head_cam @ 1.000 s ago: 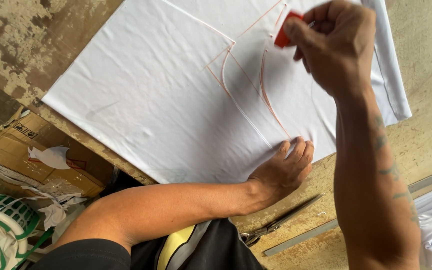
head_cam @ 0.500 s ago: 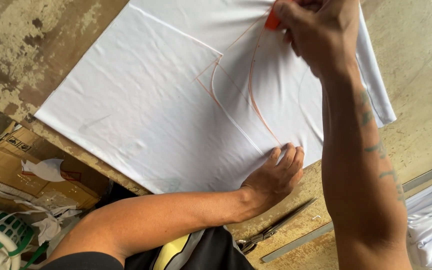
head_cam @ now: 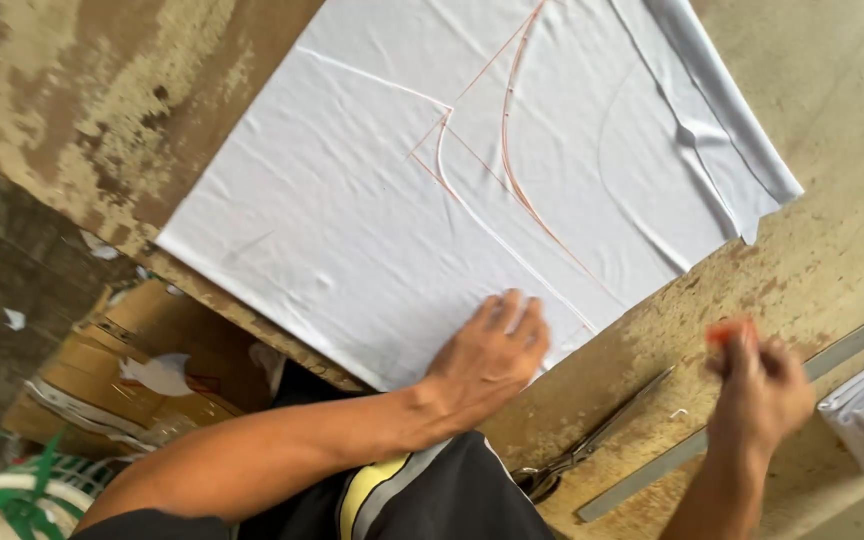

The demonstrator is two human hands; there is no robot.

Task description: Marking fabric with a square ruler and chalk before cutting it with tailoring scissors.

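White cloth (head_cam: 352,230) lies on the table (head_cam: 832,230), long axis diagonal, beyond your left hand (head_cam: 487,355), which presses flat and open on its near edge. Your right hand (head_cam: 762,395), blurred, pinches orange chalk (head_cam: 727,332) beside a ruler (head_cam: 652,470) and scissors (head_cam: 592,445).

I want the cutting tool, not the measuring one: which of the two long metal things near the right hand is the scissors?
The scissors lie nearer the left hand, looped handles at the table edge; the flat ruler has none.
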